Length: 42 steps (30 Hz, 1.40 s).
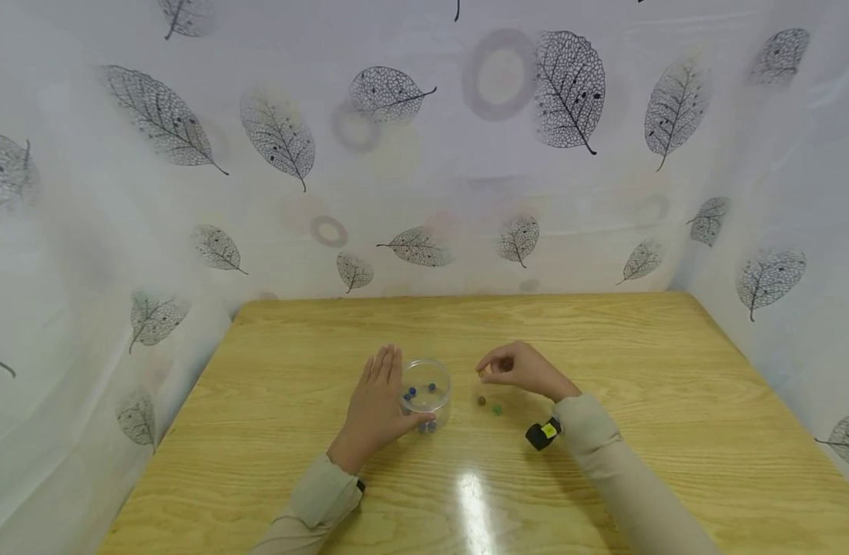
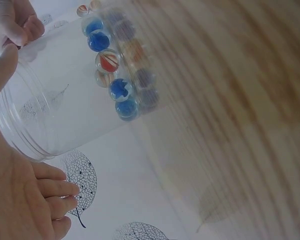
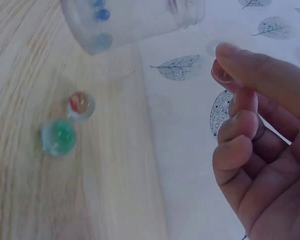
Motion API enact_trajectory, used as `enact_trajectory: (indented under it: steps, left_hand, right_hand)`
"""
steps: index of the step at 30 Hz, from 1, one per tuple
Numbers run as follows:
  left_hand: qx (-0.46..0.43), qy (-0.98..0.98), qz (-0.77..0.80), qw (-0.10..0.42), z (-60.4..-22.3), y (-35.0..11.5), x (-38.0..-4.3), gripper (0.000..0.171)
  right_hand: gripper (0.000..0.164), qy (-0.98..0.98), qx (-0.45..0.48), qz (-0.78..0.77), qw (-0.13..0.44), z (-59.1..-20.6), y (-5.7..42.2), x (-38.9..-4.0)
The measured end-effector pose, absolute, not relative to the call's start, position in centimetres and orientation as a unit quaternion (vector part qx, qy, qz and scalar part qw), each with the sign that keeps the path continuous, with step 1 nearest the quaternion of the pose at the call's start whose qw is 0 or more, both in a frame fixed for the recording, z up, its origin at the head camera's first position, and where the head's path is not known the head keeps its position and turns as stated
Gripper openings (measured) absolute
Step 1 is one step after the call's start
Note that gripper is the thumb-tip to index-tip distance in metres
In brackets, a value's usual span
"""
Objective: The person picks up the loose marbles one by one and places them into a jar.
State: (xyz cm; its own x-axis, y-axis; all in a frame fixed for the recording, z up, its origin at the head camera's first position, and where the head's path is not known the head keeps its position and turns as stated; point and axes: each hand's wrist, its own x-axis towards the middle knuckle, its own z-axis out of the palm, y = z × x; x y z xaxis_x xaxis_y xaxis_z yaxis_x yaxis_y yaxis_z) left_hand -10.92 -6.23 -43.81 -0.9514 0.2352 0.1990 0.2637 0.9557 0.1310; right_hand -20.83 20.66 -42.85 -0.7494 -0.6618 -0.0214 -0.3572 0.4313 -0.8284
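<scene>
A clear round jar (image 1: 434, 400) stands upright on the table, with several blue marbles (image 2: 98, 41) and a red-striped marble (image 2: 108, 61) visible at its bottom in the left wrist view. Against its left side rests my left hand (image 1: 376, 408), fingers straight and thumb stretched across the jar's near side. To the right of the jar, raised above the table, my right hand (image 1: 525, 370) pinches a clear marble with red-orange in it (image 3: 221, 72) between thumb and forefinger. Beneath that hand lie a red-and-clear marble (image 3: 80, 105) and a green marble (image 3: 59, 137), close together.
The wooden table (image 1: 293, 324) reaches back to a pale curtain (image 1: 424, 177) printed with leaves, which also hangs along both sides. A black wrist device (image 1: 541, 435) with a yellow label hangs under my right sleeve.
</scene>
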Motion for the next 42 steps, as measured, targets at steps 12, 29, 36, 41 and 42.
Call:
enact_trajectory:
  steps: [12,29,36,41,42]
  left_hand:
    - [-0.125,-0.985,-0.082,0.084,-44.0,-6.3,-11.0,0.116]
    - [-0.128,-0.985,-0.084,0.076,-44.0,-6.4,-11.1,0.117]
    - [-0.129,-0.985,-0.081,0.078,-44.0,-6.5,-11.2,0.117]
    - [-0.127,-0.986,-0.078,0.076,-44.0,-6.5,-11.1,0.117]
    - [-0.127,-0.986,-0.078,0.078,-44.1,-6.5,-11.1,0.117]
  right_hand:
    - [0.025,0.813,-0.336,-0.454,0.140,-41.5,18.7,-19.8]
    - [0.020,0.795,-0.358,-0.462,0.165,-41.8,14.9,-19.5]
    - [0.020,0.797,-0.362,-0.452,0.170,-42.0,14.7,-19.5]
    - [0.019,0.803,-0.364,-0.442,0.165,-41.9,14.7,-19.4]
    - [0.019,0.806,-0.364,-0.438,0.161,-41.8,14.8,-19.4]
